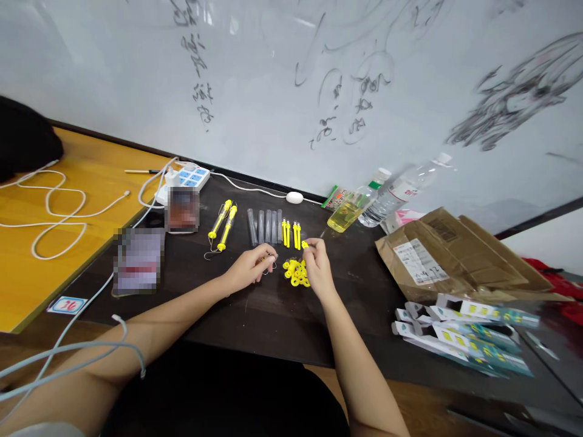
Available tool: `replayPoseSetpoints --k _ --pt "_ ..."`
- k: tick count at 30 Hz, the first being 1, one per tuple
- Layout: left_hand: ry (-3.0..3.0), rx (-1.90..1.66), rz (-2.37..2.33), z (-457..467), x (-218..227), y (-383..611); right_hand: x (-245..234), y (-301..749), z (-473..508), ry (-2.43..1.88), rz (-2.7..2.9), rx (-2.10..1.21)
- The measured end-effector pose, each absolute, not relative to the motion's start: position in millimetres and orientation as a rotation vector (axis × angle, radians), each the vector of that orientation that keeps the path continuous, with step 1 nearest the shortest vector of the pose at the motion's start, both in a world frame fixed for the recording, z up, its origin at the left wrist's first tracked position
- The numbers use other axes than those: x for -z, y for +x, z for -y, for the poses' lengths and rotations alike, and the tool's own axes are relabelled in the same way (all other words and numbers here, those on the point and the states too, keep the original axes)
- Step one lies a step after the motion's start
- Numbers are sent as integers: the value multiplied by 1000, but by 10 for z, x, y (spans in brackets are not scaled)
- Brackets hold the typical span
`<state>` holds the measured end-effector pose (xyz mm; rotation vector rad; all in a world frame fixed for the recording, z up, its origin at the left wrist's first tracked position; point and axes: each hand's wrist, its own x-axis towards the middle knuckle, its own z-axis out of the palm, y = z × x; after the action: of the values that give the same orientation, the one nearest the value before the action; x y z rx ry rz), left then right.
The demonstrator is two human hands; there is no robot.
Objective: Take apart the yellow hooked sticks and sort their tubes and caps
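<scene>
My left hand is closed on small metal wire hooks, mostly hidden by the fingers. To the right, my right hand pinches a small yellow plastic cap between thumb and fingers. Between the hands lies a pile of yellow ring-ended caps. Behind them, several clear tubes stand in a row on the dark table, beside several thin yellow rods with metal ends. Farther left are two assembled yellow spring scales with wire hooks.
A power strip with white cables sits at the back left, near two blurred flat objects. On the right are a bottle of yellow liquid, a water bottle, a cardboard package and several opened small boxes. A whiteboard stands behind.
</scene>
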<state>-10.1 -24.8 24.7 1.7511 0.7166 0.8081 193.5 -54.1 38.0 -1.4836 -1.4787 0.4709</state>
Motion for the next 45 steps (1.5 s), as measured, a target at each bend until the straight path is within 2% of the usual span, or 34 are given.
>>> replayPoseSetpoints --k 10,14,21,31,34,40,45 --pt "1414 -920 -798 165 -200 -76 -404 2159 434 -1513 1460 -281" --pt "1374 -938 -798 144 -201 -72 -405 2156 451 -1697 1661 -36" --pt "1407 -908 -772 154 -205 -52 -372 2047 527 -1987 2008 136" --pt "1381 -934 -698 129 -127 -20 -425 2073 529 -1924 1879 166" --pt "1361 -911 -675 147 -159 -14 -444 1993 550 -1706 1766 16" --pt "1355 -861 -588 196 -179 -29 -378 1677 658 -1215 1763 -863" --pt "1377 -817 -536 212 -197 -34 -330 1586 655 -1120 1650 -1012"
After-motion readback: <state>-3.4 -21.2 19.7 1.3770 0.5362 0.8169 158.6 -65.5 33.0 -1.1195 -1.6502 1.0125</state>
